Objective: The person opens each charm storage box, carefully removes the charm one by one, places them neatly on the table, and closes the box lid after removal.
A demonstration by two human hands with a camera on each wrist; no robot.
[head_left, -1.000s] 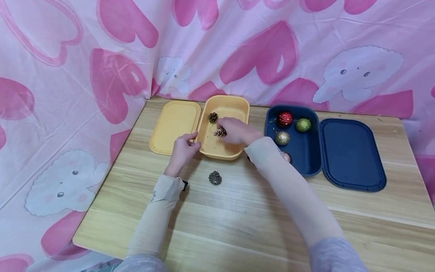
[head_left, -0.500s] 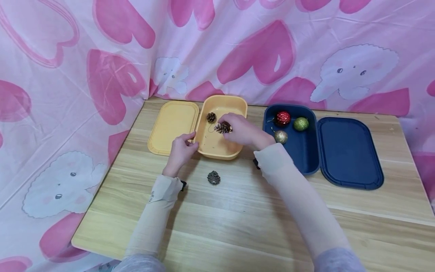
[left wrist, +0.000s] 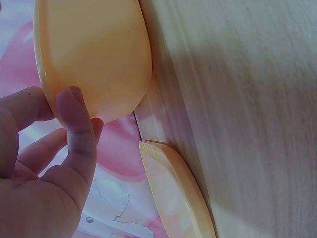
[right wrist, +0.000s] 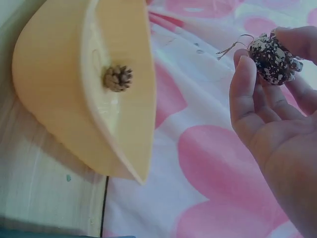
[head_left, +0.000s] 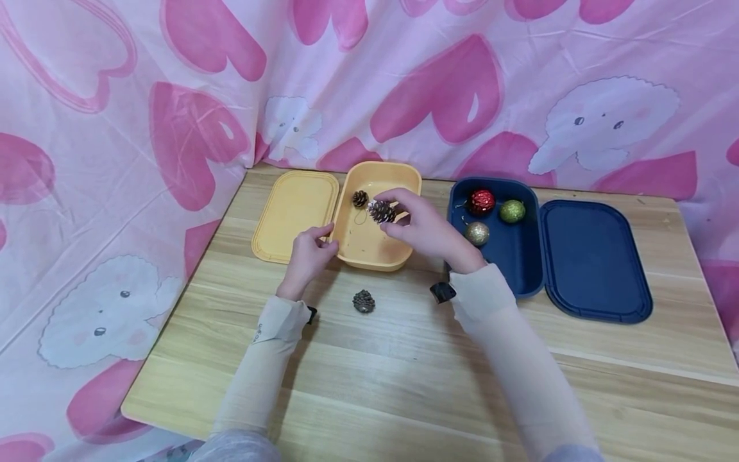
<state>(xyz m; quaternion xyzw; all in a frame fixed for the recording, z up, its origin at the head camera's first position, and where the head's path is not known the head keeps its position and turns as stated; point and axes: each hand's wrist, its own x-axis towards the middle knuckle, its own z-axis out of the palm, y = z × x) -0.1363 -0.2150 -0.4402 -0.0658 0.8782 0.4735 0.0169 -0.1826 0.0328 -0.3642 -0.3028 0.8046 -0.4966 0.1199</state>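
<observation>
My right hand holds a pine cone between thumb and fingers, raised above the yellow box. White-flecked scales and a thin string loop show on this cone in the right wrist view. My left hand pinches the rim at the box's near-left corner, thumb and fingers on either side of the wall in the left wrist view. A second pine cone lies inside the box toward its left side. Another pine cone rests on the table in front of the box.
The yellow lid lies left of its box. To the right stands a dark blue box with red, green and gold ball ornaments, its lid beside it. A pink heart-patterned curtain hangs behind the table.
My right hand has lifted the pine cone up from low inside the yellow box and drawn back slightly right, turning so the cone shows more. The left hand keeps its place on the rim.
</observation>
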